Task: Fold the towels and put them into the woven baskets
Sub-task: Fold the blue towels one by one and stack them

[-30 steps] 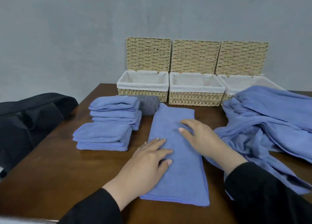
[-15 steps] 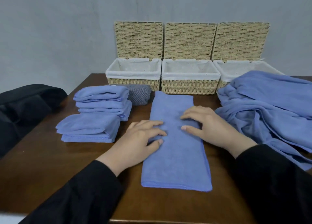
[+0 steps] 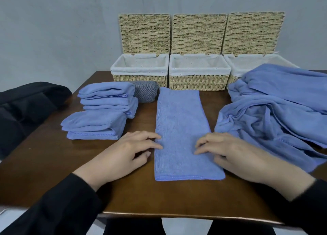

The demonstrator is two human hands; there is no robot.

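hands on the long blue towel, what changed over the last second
Both hands slid back toward the person along the half-folded blue towel. The left hand moved off the cloth to its left edge, only fingertips touching; the right hand moved to the right edge, fingers curled on the cloth. Neither has a grip yet. The towel stayed flat; the folded towel stacks, unfolded towel pile and baskets are unchanged.

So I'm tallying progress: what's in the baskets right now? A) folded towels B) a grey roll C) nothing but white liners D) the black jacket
C: the left basket and middle basket show bare liners, as does the visible part of the right basket.
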